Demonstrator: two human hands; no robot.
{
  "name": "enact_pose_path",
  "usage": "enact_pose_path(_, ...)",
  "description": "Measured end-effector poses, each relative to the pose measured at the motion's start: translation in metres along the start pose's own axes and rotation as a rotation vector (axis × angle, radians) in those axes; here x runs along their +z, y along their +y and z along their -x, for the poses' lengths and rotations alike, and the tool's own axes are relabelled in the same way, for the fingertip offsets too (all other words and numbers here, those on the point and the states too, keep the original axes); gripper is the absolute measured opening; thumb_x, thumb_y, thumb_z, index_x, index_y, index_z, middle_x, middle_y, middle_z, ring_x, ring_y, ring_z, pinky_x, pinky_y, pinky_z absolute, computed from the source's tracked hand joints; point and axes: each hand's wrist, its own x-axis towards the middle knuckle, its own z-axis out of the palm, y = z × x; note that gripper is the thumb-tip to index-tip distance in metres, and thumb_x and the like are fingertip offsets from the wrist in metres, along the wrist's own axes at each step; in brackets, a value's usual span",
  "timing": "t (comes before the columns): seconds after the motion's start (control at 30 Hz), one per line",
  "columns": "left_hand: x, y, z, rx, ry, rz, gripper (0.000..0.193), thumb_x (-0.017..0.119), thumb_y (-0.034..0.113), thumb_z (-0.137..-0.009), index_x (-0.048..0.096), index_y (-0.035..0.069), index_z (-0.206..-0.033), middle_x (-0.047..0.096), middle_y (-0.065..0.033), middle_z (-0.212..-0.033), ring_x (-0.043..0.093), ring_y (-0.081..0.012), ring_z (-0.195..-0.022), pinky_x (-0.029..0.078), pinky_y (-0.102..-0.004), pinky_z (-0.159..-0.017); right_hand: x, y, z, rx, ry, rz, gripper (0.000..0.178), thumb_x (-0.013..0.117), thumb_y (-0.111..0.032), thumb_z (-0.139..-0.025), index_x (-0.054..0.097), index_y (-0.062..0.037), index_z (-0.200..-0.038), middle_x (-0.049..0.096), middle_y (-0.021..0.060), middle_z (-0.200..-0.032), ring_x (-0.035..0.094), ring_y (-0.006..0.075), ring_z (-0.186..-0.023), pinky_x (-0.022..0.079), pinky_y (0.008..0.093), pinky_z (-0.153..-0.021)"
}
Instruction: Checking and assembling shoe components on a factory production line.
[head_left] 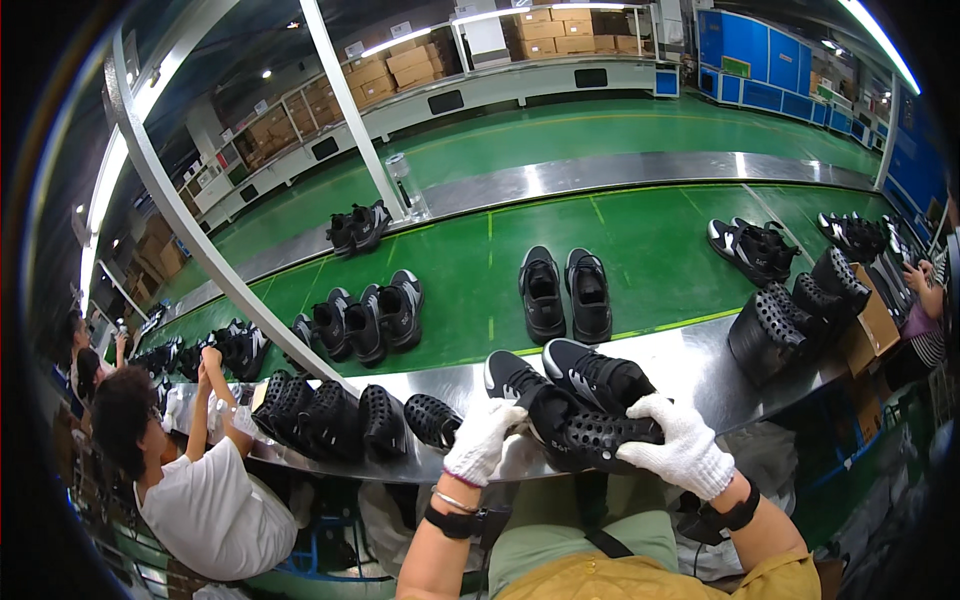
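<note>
Our left knit-gloved hand is gripping a black shoe on its right; our right hand is clasping a rounded, perforated black form leftward.

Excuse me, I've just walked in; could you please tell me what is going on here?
A person in white gloves is handling black shoes at a steel ledge. The right hand grips one end of a perforated black clog, while the left hand is at the side of the left shoe. Another shoe lies just right of it. Beyond, a pair stands on the green surface. A co-worker in white sits to the left.
</note>
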Motion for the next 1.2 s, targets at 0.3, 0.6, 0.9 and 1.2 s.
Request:
enact_pose_path(0.3,0.024,0.031,0.008,0.155,0.032,-0.514,0.070,0.070,0.039,-0.090,0.049,0.003,-0.145,0.062,-0.0203,-0.132,0.059,-0.0316,-0.123,0.045,-0.0398,-0.104,-0.014,0.001,-0.012,0.106,0.054,-0.245,0.050,0.085,-0.021,-0.072,0.067,-0.0013,-0.114,0.070,0.0125,-0.104,0.067,0.0216,-0.096,0.053,0.0349,-0.088)
enact_pose_path(0.6,0.055,0.035,-0.017,0.092,0.088,-1.187,0.068,0.073,0.029,-0.081,0.047,0.010,-0.141,0.067,-0.0155,-0.088,0.068,-0.0345,-0.079,0.055,-0.0479,-0.071,-0.014,-0.008,-0.017,-0.047,-0.039,0.073,0.055,0.077,-0.038,-0.076,0.063,-0.0065,-0.119,0.068,0.0165,-0.104,0.066,0.0285,-0.097,0.052,0.0382,-0.087)
enact_pose_path(0.9,0.052,0.024,-0.012,0.513,0.247,-1.044,0.017,0.068,0.024,-0.090,0.061,0.010,-0.083,0.061,-0.0117,-0.074,0.063,-0.0319,-0.071,0.050,-0.0430,-0.064,0.034,-0.008,-0.048,0.008,-0.123,0.157,0.049,0.067,-0.039,-0.082,0.057,-0.0046,-0.115,0.069,0.0217,-0.087,0.069,0.0404,-0.082,0.054,0.0476,-0.073)
enact_pose_path(1.2,0.027,0.021,-0.017,0.505,0.157,-0.679,0.017,0.072,0.010,-0.085,0.067,0.005,-0.101,0.070,-0.0149,-0.093,0.067,-0.0352,-0.088,0.054,-0.0411,-0.079,0.062,-0.018,-0.070,-0.102,-0.330,0.257,0.060,0.066,-0.044,-0.088,0.048,0.0054,-0.116,0.069,0.0280,-0.093,0.069,0.0441,-0.087,0.056,0.0484,-0.076)
